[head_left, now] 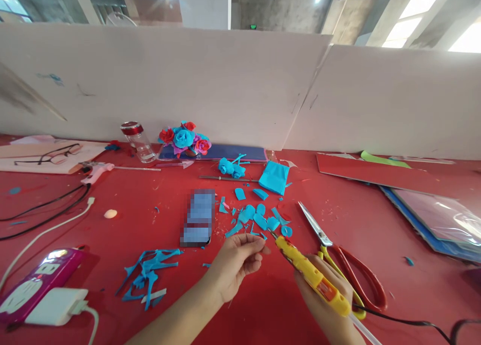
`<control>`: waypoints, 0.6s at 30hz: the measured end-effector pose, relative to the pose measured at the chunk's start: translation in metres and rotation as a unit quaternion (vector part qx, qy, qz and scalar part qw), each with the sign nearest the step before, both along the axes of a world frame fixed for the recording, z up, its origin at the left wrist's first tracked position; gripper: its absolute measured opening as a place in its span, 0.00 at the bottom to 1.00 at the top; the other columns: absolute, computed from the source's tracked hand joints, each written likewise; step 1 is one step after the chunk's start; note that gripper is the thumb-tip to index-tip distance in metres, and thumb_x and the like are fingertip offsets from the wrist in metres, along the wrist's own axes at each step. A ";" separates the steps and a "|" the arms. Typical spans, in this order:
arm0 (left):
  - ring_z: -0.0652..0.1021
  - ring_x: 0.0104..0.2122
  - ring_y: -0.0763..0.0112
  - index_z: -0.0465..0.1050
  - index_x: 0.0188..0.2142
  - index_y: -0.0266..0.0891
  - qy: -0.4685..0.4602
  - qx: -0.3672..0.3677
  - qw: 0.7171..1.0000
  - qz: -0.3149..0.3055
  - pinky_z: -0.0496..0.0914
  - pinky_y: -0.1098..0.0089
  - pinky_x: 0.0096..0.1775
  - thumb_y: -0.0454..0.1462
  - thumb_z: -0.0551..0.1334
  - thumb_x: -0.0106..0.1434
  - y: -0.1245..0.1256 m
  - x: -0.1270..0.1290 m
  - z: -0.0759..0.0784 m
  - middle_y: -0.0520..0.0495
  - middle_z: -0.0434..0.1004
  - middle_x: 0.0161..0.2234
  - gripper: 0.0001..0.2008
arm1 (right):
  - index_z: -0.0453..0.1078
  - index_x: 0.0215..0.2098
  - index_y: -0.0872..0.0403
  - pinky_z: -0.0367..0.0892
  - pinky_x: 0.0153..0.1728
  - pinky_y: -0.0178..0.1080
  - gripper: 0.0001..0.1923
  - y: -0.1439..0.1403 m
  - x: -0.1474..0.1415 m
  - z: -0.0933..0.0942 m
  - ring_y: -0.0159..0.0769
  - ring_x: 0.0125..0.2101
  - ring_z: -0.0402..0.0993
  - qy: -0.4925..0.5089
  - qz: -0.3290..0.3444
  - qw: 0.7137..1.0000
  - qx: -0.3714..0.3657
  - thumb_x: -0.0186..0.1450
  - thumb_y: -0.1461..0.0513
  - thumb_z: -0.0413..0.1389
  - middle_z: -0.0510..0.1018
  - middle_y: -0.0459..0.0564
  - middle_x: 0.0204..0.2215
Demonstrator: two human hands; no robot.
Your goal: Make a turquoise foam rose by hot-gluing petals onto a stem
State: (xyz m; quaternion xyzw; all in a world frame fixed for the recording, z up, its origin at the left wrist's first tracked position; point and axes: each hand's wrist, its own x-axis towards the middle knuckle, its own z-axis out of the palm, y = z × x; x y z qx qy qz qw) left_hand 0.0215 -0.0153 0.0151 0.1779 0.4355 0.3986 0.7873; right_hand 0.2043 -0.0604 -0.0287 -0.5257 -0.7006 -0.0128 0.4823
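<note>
My right hand [325, 297] grips a yellow hot glue gun [308, 270], its nozzle pointing up and left. A clear glue stick sticks out of its rear end. Close by on the left, my left hand [242, 257] is closed in a pinch near the nozzle; what lies between the fingertips is too small to make out. Just beyond both hands lie several cut blue petal pieces [259, 219]. Farther back are blue paper flowers [232, 168] and a folded blue sheet [274, 177]. Scissors [338, 254] with red and yellow handles rest beside my right hand.
A phone [199, 217] lies left of the petals, with blue scraps [148, 275] nearer me. At left are a power strip [41, 280], a pink glue gun [98, 173] and glasses [48, 156]. A bottle [139, 142] and flower bouquet [185, 138] stand by the partition [150, 74]. Sheets [436, 214] lie right.
</note>
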 end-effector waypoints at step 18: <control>0.72 0.18 0.80 0.71 0.24 0.33 0.092 0.089 0.992 -0.004 0.67 0.81 0.20 0.38 0.71 0.46 -0.002 0.003 0.003 0.49 0.76 0.22 0.12 | 0.68 0.29 0.53 0.63 0.20 0.30 0.05 -0.001 0.000 0.001 0.27 0.19 0.67 -0.011 0.003 1.000 -0.013 0.58 0.69 0.53 0.72 0.43 0.21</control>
